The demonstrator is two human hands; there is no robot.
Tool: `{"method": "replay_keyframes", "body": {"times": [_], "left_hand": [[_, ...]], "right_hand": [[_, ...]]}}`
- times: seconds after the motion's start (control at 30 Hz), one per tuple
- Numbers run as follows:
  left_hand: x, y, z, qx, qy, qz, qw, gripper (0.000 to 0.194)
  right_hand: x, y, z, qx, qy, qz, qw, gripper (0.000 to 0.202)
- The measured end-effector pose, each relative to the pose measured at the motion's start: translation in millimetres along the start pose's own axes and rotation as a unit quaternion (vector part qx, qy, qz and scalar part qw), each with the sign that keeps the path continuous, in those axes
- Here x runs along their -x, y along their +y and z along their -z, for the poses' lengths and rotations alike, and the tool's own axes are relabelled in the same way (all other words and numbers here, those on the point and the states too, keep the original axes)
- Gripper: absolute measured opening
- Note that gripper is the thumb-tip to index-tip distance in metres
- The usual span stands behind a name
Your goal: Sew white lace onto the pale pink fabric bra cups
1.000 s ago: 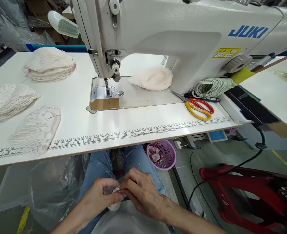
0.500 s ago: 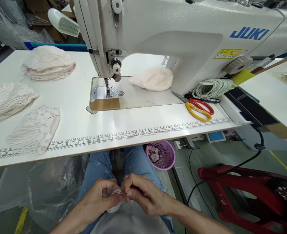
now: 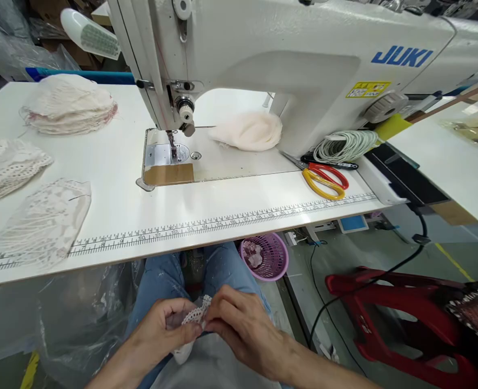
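Note:
Over my lap, my left hand (image 3: pixel 174 327) pinches a small white piece of fabric with a scalloped lace edge (image 3: pixel 196 315). The fingers of my right hand (image 3: pixel 243 327) are closed on the same lace piece at its right end, close against the left fingertips. Part of the white cloth hangs below my left thumb; the rest is hidden in my hands. Above them, past the table edge, stands a white sewing machine (image 3: pixel 271 48), its presser foot (image 3: pixel 173 148) over the metal plate. A pale cream bundle of fabric (image 3: pixel 249 131) lies under the machine arm.
Stacks of white fabric (image 3: pixel 68 102) and lace pieces (image 3: pixel 10 167) lie on the left of the table (image 3: pixel 223 197). Scissors (image 3: pixel 324 178) and coiled cord (image 3: pixel 344 147) sit at right. Below are a purple basket (image 3: pixel 277 256) and a red stool (image 3: pixel 385 313).
More of the lace edge now shows between my hands. My right hand has turned slightly, knuckles up. The whole view has shifted, so the table and machine appear a little further left.

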State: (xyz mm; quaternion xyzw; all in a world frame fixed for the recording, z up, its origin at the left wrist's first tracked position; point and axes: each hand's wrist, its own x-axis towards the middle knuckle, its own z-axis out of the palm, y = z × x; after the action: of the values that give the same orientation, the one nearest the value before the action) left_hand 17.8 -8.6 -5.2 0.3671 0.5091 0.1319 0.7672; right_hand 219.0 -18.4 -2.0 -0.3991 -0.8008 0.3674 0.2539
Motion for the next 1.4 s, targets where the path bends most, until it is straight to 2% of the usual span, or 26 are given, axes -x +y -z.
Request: {"method": "replay_keyframes", "body": {"times": [0.17,0.33,0.47,0.53,0.6,0.67,0.73,0.8,0.87,0.9,0.93,1.0,1.07,1.13,1.2,1.23,1.27,1.33,1.4], "left_hand": [[2.1,2.5,-3.6,-0.019,0.016,-0.011,1.000,0.040],[3.7,-6.9,-2.8,-0.019,0.036,0.000,0.999,0.045],[6.5,-9.5,0.4,0.001,0.058,0.014,0.998,0.054],[6.7,-7.0,1.1,-0.015,0.040,0.007,0.999,0.053],[4.9,-5.6,0.1,-0.076,0.054,-0.016,0.995,0.049],[0.9,-8.1,-3.1,-0.182,0.110,-0.067,0.975,0.041],[-4.0,-15.1,-8.1,-0.296,0.175,-0.151,0.927,0.031],[-7.0,-23.8,-13.0,-0.381,0.210,-0.256,0.864,0.030],[-4.6,-30.2,-15.4,-0.431,0.208,-0.328,0.815,0.036],[-0.9,-31.5,-15.2,-0.446,0.197,-0.336,0.805,0.041],[4.4,-31.3,-14.0,-0.455,0.181,-0.322,0.810,0.047],[18.0,-27.4,-9.7,-0.439,0.138,-0.269,0.846,0.052],[30.7,-21.3,-4.6,-0.385,0.123,-0.242,0.882,0.045],[37.5,-14.8,-0.7,-0.334,0.185,-0.237,0.893,0.036],[36.8,-8.3,1.8,-0.309,0.263,-0.228,0.885,0.034],[34.3,-5.3,2.8,-0.303,0.277,-0.216,0.886,0.035],[31.0,-2.4,3.9,-0.298,0.260,-0.197,0.897,0.035],[24.3,1.6,6.3,-0.272,0.180,-0.156,0.932,0.029],[20.5,3.4,8.9,-0.217,0.119,-0.122,0.961,0.029]], "right_hand": [[-5.9,-2.2,-12.2,0.063,-0.008,0.010,0.998,0.015],[-1.7,4.7,-17.6,0.115,0.007,0.027,0.993,0.014],[7.7,43.9,-9.6,0.145,0.077,-0.110,0.980,0.016],[14.8,61.7,0.1,0.168,0.088,-0.146,0.971,0.023],[21.1,64.7,9.1,0.179,0.085,-0.155,0.968,0.031],[23.4,51.2,11.9,0.130,0.052,-0.165,0.976,0.032],[19.2,29.7,5.2,-0.050,-0.015,-0.192,0.980,0.026],[9.3,12.1,-9.5,-0.255,-0.043,-0.198,0.946,0.035],[-2.2,5.0,-26.8,-0.373,0.010,-0.195,0.907,0.042],[-7.0,5.2,-34.3,-0.417,0.033,-0.197,0.887,0.043],[-10.6,6.9,-40.2,-0.450,0.050,-0.203,0.868,0.043],[-14.4,11.9,-45.9,-0.489,0.051,-0.211,0.845,0.041],[-15.0,15.2,-44.4,-0.496,0.028,-0.206,0.843,0.041],[-15.2,15.2,-38.5,-0.488,-0.003,-0.196,0.851,0.042],[-16.7,13.1,-31.3,-0.469,-0.046,-0.186,0.862,0.043],[-17.8,11.9,-27.7,-0.449,-0.067,-0.180,0.873,0.042],[-19.1,11.2,-24.1,-0.422,-0.087,-0.172,0.886,0.041],[-21.6,11.1,-16.9,-0.367,-0.116,-0.154,0.910,0.039],[-23.4,12.7,-9.3,-0.347,-0.135,-0.153,0.915,0.038]]}}
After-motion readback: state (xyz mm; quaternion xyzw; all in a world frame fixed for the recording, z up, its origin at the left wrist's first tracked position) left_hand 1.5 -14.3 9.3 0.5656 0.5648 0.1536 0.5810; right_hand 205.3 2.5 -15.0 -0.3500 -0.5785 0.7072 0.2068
